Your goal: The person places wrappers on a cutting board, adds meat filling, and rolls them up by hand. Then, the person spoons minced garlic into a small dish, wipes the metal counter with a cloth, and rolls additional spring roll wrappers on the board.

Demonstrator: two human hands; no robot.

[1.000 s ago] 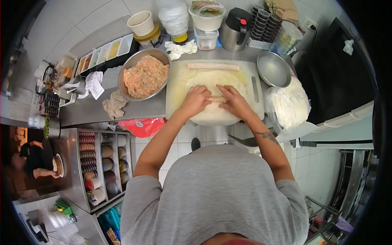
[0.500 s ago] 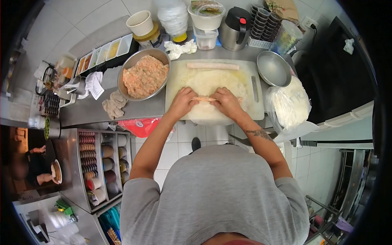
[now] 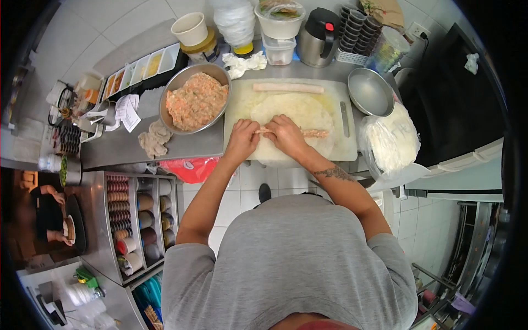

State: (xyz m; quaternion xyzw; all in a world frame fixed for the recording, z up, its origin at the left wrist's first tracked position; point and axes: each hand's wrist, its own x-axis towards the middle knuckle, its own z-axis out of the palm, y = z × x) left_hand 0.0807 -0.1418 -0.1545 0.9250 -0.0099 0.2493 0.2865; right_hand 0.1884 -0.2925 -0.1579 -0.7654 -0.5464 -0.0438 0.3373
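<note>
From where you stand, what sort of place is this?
Probably a commercial kitchen: a metal bowl heaped with pinkish filling, a cutting board, and stacks of small cups.

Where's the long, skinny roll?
In the head view, the pale roll lies on the far side of the cutting board, just beyond the round wrapper.

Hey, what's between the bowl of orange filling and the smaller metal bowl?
In the head view, the cutting board lies between them, with a pale roll and a thin round sheet on it.
</note>
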